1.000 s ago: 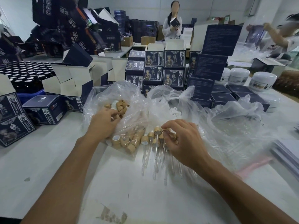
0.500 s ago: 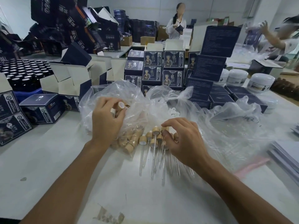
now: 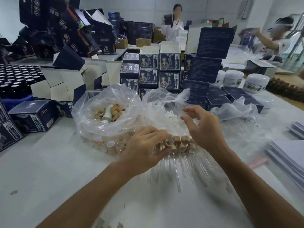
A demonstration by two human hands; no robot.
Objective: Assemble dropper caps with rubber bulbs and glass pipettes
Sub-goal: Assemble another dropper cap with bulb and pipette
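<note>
My left hand (image 3: 144, 145) pinches a bamboo-coloured dropper cap (image 3: 169, 142) at its fingertips, right beside a row of assembled droppers (image 3: 185, 143). Their glass pipettes (image 3: 179, 167) fan out toward me on the table. My right hand (image 3: 204, 129) hovers just above that row, fingers spread and loosely bent, tips at the edge of the clear bag of white rubber bulbs (image 3: 171, 115). I see nothing in it. A second clear bag of loose caps (image 3: 109, 112) lies to the left of my left hand.
Dark blue cartons (image 3: 148, 66) are stacked behind the bags, and open ones (image 3: 60, 84) stand to the left. Dark bottles (image 3: 14, 78) fill the far left, white jars (image 3: 255, 82) the right. Paper sheets (image 3: 289, 155) lie at right. Two people work at the back.
My left hand came out of the caps bag with one cap and moved right to the dropper row. My right hand lifted off the droppers toward the bulb bag.
</note>
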